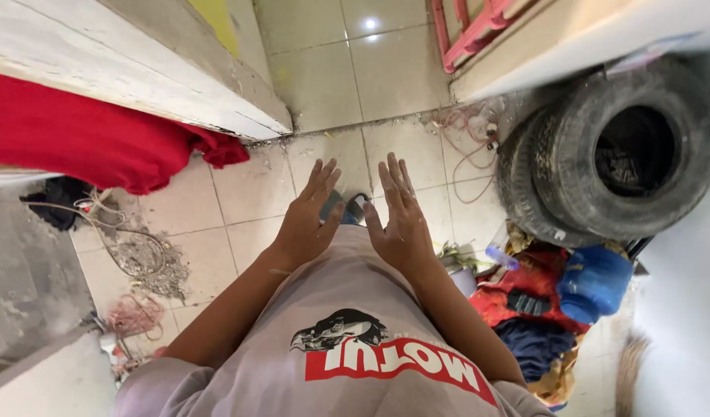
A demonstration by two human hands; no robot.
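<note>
From the head view, looking straight down your front, your left hand (307,224) and right hand (400,220) are both held out flat over the tiled floor (239,224), fingers straight and slightly spread, palms down, grasping nothing. The two hands sit side by side, apart from each other, just above the hem of your grey printed T-shirt (355,324). Between and below them a dark shoe tip (347,207) shows on the tiles (only partly visible).

To your left, a red cloth (92,139) hangs from under a pale worn slab (139,69), and loose tangled wire (131,247) lies on dusty tiles near it. To your right, two stacked worn tyres (610,154) stand against the wall, with a blue plastic container (594,282) and a heap of red and dark-blue rags (525,309) just beside them. Thin reddish wire (467,143) trails across the tiles near the tyres. A pink frame (471,31) stands at the top.
</note>
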